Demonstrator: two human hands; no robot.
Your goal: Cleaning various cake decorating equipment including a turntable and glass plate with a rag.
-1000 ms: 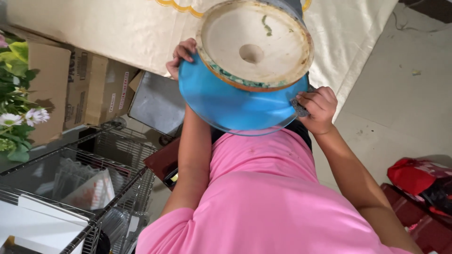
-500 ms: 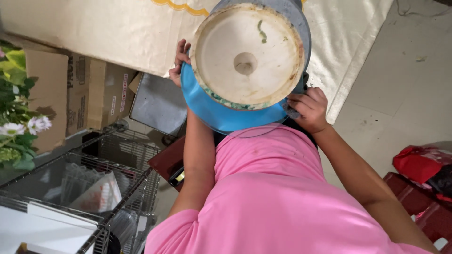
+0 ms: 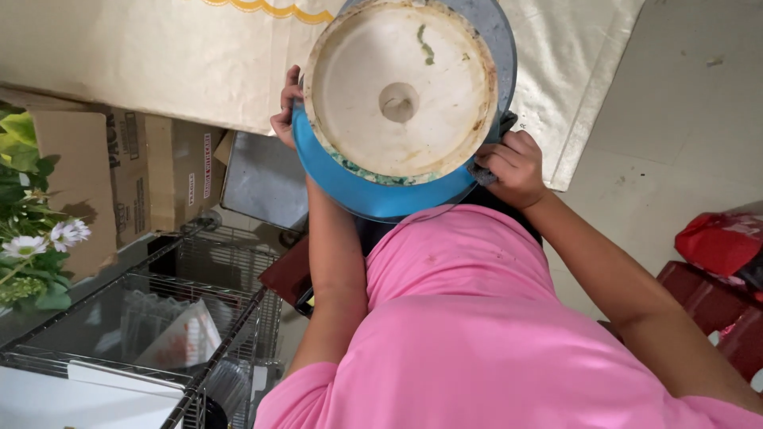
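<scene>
I hold a round blue basin (image 3: 373, 195) up in front of my pink shirt. Inside or against it is a cream-white round pot (image 3: 397, 87) with its base turned toward me, showing a central hole and green stains along the rim. My left hand (image 3: 284, 111) grips the basin's left edge. At the right edge, my right hand (image 3: 513, 163) grips the rim with a small dark grey piece pinched under its fingers. A grey rim shows behind the pot at the upper right.
A cream cloth with yellow trim (image 3: 159, 56) lies on the floor ahead. Cardboard boxes (image 3: 119, 175) and a grey tray (image 3: 262, 183) sit to the left, above a black wire rack (image 3: 159, 318). White flowers (image 3: 32, 238) are far left. Red bags (image 3: 719, 246) are right.
The basin and pot have risen and tipped further, so the pot's white base now faces me more squarely. Both hands kept their grip on the rim.
</scene>
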